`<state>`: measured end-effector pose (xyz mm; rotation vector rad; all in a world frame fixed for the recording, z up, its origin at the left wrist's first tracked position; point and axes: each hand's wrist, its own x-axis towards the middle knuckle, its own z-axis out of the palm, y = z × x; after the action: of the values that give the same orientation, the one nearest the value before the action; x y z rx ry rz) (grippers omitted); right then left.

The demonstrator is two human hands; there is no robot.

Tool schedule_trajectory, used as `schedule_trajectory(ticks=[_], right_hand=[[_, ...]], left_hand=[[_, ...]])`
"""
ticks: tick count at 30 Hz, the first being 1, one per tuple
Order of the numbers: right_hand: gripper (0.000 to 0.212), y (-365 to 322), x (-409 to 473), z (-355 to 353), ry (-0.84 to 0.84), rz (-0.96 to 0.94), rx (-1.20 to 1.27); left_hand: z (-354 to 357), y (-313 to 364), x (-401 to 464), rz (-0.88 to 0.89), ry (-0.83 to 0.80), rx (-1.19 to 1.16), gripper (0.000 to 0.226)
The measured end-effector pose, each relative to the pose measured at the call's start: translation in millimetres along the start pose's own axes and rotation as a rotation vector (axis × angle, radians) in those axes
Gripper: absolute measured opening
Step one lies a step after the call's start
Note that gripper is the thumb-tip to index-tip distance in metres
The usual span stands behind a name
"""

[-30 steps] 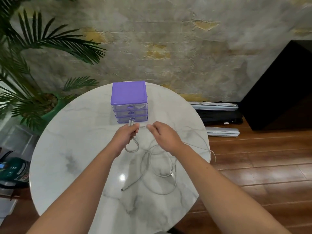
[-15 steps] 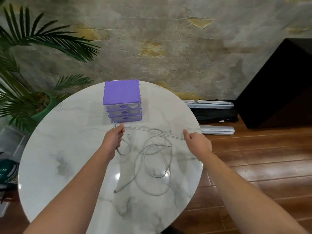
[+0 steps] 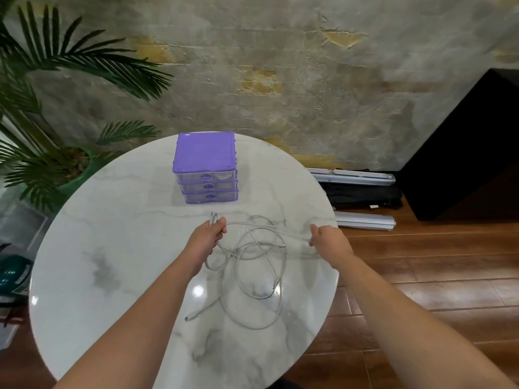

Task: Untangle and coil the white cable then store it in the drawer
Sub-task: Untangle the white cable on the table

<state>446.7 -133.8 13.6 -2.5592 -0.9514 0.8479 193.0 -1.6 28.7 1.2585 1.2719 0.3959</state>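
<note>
Two bare forearms reach in from the bottom of the frame over a round marble tabletop (image 3: 112,276). At centre frame the left hand (image 3: 206,238) has its fingers curled round one end of the white cable (image 3: 261,279), and the plug (image 3: 213,216) sticks up just above the knuckles, towards the drawer unit. To the right of centre, near the tabletop's right edge, the right hand (image 3: 327,238) is held with its thumb up and its fingers bent; a blurred strand of the cable runs to it from the left hand, and it appears to pinch that strand, though the blur leaves the contact hard to judge. Both wrists sit at about the same height in the frame, the hands well apart.

Between and below the hands, most of the cable lies on the tabletop in loose, overlapping loops, and its other connector (image 3: 192,316) rests at lower centre. A purple three-drawer organizer (image 3: 205,168) stands at the tabletop's upper middle with all three drawers closed. At the upper left a potted palm (image 3: 56,113) stands beside the tabletop.
</note>
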Motion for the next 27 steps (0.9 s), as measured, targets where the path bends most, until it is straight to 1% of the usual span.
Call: schedule_trajectory(ticks=[2, 4, 6, 8, 10, 12, 14, 18, 20, 22, 24, 26, 27], right_hand=[[0.043, -25, -5, 8, -0.063, -0.085, 0.08], [0.049, -57, -13, 19, -0.084, -0.202, 0.173], [0.046, -88, -24, 30, -0.119, -0.318, 0.244], [0.041, -112, -34, 35, -0.143, -0.385, 0.293], [0.038, -121, -37, 38, -0.115, -0.417, 0.3], [0.039, -116, -35, 39, -0.048, -0.424, 0.29], [0.041, -103, -33, 37, 0.016, -0.404, 0.259], [0.04, -69, -28, 34, 0.063, -0.255, 0.206], [0.038, -55, -27, 35, 0.089, -0.204, 0.098], [0.035, -48, -29, 40, 0.093, -0.19, -0.041], [0.03, -49, -34, 47, 0.076, -0.174, -0.143], [0.022, -56, -39, 52, 0.034, -0.129, -0.201], [0.022, -62, -40, 54, -0.002, -0.126, -0.226]], left_hand=[[4, 4, -3, 0.025, -0.019, 0.029, 0.031], [8, 10, -6, 0.043, -0.044, 0.038, 0.031], [10, 15, -8, 0.057, -0.073, 0.043, 0.031], [11, 17, -10, 0.071, -0.091, 0.046, 0.032], [8, 17, -11, 0.093, -0.063, 0.04, 0.032], [0, 16, -8, 0.116, -0.019, 0.005, 0.032], [-13, 11, 0, 0.108, 0.024, -0.134, 0.036], [-43, 9, 9, 0.024, 0.088, -0.682, 0.035], [-59, 15, 8, -0.016, 0.091, -0.946, 0.044], [-72, 17, 8, -0.04, 0.076, -1.157, 0.055], [-77, 17, 7, -0.04, 0.067, -1.279, 0.057], [-77, 17, 5, -0.042, 0.061, -1.325, 0.055], [-77, 18, 4, -0.042, 0.057, -1.332, 0.054]])
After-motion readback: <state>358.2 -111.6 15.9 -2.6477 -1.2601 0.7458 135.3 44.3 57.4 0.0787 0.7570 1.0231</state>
